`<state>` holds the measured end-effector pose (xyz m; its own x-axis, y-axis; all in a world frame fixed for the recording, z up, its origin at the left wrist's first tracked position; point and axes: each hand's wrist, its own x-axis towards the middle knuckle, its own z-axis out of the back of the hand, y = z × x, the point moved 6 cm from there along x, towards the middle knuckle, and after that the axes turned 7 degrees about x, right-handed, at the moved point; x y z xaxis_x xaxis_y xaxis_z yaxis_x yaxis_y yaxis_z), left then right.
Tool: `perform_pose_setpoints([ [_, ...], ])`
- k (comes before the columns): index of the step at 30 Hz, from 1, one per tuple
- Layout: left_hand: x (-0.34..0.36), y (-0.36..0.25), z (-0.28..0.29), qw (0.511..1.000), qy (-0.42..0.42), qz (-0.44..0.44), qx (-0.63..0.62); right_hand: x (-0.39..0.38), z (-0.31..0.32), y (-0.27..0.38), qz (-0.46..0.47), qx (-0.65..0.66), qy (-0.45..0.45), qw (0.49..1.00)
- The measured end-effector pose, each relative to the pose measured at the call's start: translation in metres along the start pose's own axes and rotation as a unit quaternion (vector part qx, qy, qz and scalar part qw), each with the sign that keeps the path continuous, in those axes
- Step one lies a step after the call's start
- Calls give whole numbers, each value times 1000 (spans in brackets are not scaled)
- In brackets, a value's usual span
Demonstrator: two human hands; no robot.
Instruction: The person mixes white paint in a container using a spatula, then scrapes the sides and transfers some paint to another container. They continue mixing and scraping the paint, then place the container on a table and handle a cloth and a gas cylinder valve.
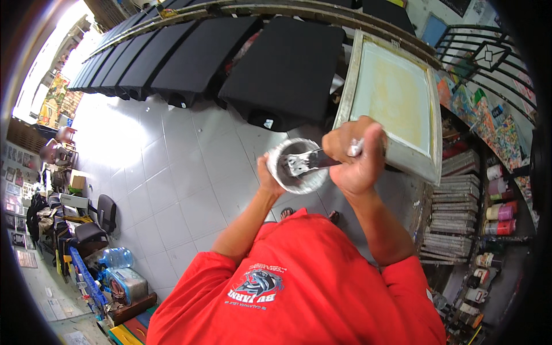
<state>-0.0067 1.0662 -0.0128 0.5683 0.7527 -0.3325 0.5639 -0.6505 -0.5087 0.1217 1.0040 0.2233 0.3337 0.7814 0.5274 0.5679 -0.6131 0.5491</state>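
A round pale-grey tub [305, 188] is held up in front of my chest, its inside smeared with white and dark grey. My left hand [269, 178] is closed around its left side. My right hand [357, 158] grips a stirring tool with the thumb up. The lower part of that tool [298, 164] is down in the tub and coated with thick white paste. My fist hides its handle, so I cannot tell its exact kind. White smears mark a finger of the right hand.
Black shirts [287, 69] lie stretched on a row of boards ahead. A screen-printing frame [347, 86] leans beyond my right hand. Stacked frames [450, 218] and paint jars [501, 212] fill shelves at right. A chair [106, 213] and a water bottle [117, 257] stand left on the tiled floor.
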Motion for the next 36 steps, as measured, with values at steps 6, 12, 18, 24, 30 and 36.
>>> perform_pose_setpoints([
  [6, -18, -19, -16, 993, 102, 10, -61, -22, -60, 16, 88, -261, 333, 902],
  [12, -3, 1, 14, 998, 40, 36, -44, -13, -40, 4, -5, -58, 123, 991],
  [18, -24, -14, 13, 997, 37, 40, -49, -28, -16, 3, 42, -193, 164, 966],
  [24, -24, 6, 27, 999, 30, 34, 13, 3, -26, 26, 25, -66, 116, 991],
  [30, -34, -46, 50, 999, 1, -15, -32, -32, 33, -6, -35, -180, 118, 976],
  [36, -53, -74, 98, 991, -43, -118, 37, -46, 47, -25, -361, -453, 112, 807],
])
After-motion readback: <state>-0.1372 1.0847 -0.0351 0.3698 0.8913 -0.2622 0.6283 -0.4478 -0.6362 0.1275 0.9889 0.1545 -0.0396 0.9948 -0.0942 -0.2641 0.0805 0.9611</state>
